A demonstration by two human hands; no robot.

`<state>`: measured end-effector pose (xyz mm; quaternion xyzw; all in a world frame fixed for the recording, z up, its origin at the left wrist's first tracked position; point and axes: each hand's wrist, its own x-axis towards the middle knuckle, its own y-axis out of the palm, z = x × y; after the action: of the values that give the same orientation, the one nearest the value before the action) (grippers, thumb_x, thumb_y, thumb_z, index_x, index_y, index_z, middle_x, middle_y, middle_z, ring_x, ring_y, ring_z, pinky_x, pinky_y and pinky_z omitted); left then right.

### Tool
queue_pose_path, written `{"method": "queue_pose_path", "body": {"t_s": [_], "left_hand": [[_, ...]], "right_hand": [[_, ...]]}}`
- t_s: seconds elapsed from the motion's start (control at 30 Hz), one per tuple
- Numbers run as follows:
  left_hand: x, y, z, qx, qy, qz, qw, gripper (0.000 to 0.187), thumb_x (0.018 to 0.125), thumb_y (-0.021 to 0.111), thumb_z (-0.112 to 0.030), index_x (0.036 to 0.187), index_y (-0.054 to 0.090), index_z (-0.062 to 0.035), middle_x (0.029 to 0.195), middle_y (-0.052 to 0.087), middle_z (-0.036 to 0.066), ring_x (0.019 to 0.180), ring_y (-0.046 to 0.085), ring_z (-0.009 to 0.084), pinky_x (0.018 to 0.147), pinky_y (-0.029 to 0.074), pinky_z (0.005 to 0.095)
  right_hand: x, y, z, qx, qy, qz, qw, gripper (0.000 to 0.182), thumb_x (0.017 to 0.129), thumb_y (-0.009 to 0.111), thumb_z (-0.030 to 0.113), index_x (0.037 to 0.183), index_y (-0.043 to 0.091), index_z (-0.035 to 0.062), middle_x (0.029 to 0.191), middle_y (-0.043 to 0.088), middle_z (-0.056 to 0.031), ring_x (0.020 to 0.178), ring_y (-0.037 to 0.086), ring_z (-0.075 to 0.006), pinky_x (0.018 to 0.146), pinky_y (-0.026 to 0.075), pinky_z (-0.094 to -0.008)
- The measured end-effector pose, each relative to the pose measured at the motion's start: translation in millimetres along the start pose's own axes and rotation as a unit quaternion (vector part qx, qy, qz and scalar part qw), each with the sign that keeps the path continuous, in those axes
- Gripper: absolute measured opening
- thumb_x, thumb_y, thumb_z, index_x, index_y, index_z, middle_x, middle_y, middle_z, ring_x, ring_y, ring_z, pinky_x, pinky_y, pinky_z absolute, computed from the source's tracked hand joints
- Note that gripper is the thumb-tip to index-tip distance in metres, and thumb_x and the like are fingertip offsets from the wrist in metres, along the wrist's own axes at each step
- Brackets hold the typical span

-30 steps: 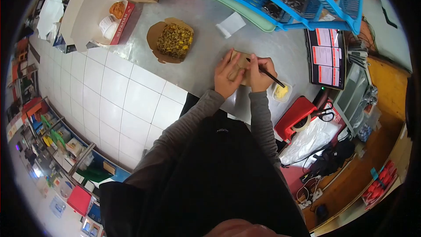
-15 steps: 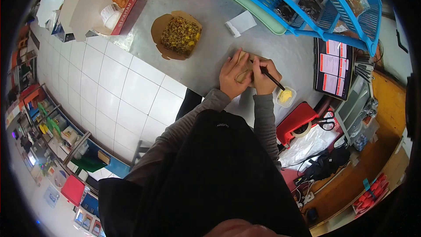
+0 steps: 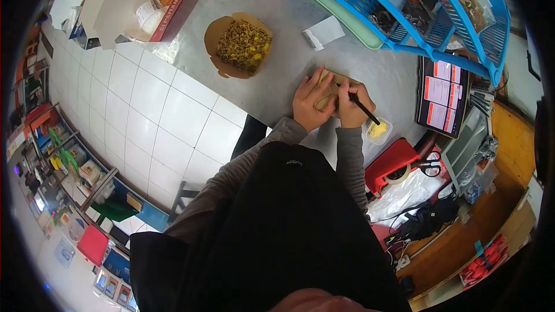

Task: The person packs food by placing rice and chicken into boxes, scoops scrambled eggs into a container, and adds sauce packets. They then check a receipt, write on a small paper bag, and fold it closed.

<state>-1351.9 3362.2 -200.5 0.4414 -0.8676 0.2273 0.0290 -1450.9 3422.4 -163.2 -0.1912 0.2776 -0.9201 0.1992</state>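
Observation:
My left hand (image 3: 312, 104) lies with its fingers stretched out over a small brown cardboard box (image 3: 340, 77) on the metal table, thumb toward the right hand. My right hand (image 3: 356, 107) grips a black pen (image 3: 365, 108), its tip end over the box and its back end pointing down to the right. Much of the box is covered by both hands, and any marks on it cannot be made out. Just right of the right hand sits a small clear tub (image 3: 378, 131) with something yellow in it. Beyond the left hand stands an open brown carton (image 3: 244, 45) of fried-rice-like food.
A white card (image 3: 324, 33) lies beyond the hands. The blue rack (image 3: 399, 29) and a tablet (image 3: 442, 95) stand to the right. Nearer are a red tape dispenser (image 3: 387, 164) and scissors (image 3: 428, 166). At the far left is an open box (image 3: 169, 16) with fried food and a cup.
The whole view has shifted slightly. Both hands stay at the box; the pen has tilted a little in my right hand.

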Motion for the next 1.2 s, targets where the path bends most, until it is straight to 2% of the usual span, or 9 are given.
{"method": "queue_pose_path", "body": {"t_s": [0.4,0.5,0.6,0.9,1.0,1.1,1.2], "left_hand": [[-1.1,0.8,0.6,0.007,-0.002,-0.002,1.000,0.064,0.072,0.071,-0.017,0.133,0.054,-0.0136,0.140,0.048,0.016,0.115,0.057,0.0347,0.097,0.043,0.0517],[-0.2,-1.7,-2.4,-0.002,-0.010,0.004,1.000,0.061,0.073,0.072,-0.015,0.131,0.056,-0.0104,0.141,0.047,0.018,0.118,0.055,0.0360,0.099,0.042,0.0508],[0.0,0.1,-1.1,0.010,-0.005,-0.004,1.000,0.064,0.071,0.071,-0.018,0.133,0.054,-0.0137,0.141,0.047,0.016,0.116,0.056,0.0342,0.097,0.043,0.0516],[-0.8,1.0,0.4,0.007,-0.004,-0.001,1.000,0.065,0.071,0.071,-0.017,0.134,0.053,-0.0146,0.141,0.047,0.016,0.118,0.055,0.0342,0.097,0.043,0.0530],[0.9,-0.1,-1.4,0.016,0.001,-0.002,1.000,0.065,0.071,0.071,-0.018,0.134,0.053,-0.0144,0.141,0.047,0.016,0.118,0.055,0.0338,0.097,0.043,0.0530],[2.2,-2.0,-3.7,0.008,-0.004,0.001,1.000,0.061,0.073,0.072,-0.015,0.132,0.056,-0.0102,0.140,0.047,0.018,0.118,0.055,0.0354,0.099,0.042,0.0503],[1.9,-1.9,-4.1,0.010,-0.010,0.004,1.000,0.061,0.073,0.072,-0.015,0.131,0.056,-0.0103,0.140,0.048,0.018,0.118,0.056,0.0357,0.099,0.042,0.0503]], "right_hand": [[-0.5,0.6,-2.7,-0.011,-0.013,-0.014,1.000,0.021,0.078,0.074,0.012,0.065,0.058,0.0056,0.058,0.059,-0.0078,0.047,0.056,-0.0169,0.048,0.045,-0.0288],[0.3,-0.2,-1.1,-0.006,-0.005,-0.015,1.000,0.021,0.078,0.074,0.012,0.065,0.058,0.0054,0.058,0.059,-0.0078,0.046,0.055,-0.0171,0.047,0.044,-0.0288],[-1.2,-0.5,-2.1,-0.006,-0.012,-0.041,0.999,0.021,0.078,0.074,0.013,0.066,0.059,0.0056,0.058,0.059,-0.0076,0.046,0.056,-0.0172,0.047,0.045,-0.0290],[0.1,-0.6,-2.4,-0.022,-0.007,-0.014,1.000,0.021,0.078,0.073,0.013,0.067,0.058,0.0053,0.059,0.060,-0.0074,0.048,0.057,-0.0170,0.049,0.047,-0.0288],[0.1,-1.6,-1.2,-0.009,-0.007,-0.016,1.000,0.020,0.079,0.073,0.013,0.068,0.058,0.0053,0.059,0.060,-0.0077,0.049,0.057,-0.0166,0.049,0.047,-0.0290],[0.7,-2.3,0.3,-0.022,-0.006,-0.010,1.000,0.020,0.079,0.073,0.012,0.068,0.058,0.0051,0.059,0.060,-0.0079,0.049,0.058,-0.0163,0.050,0.047,-0.0293],[-1.6,-1.2,-5.7,-0.016,0.009,-0.014,1.000,0.025,0.080,0.073,0.016,0.067,0.056,0.0049,0.057,0.058,-0.0063,0.049,0.054,-0.0129,0.049,0.043,-0.0280]]}}
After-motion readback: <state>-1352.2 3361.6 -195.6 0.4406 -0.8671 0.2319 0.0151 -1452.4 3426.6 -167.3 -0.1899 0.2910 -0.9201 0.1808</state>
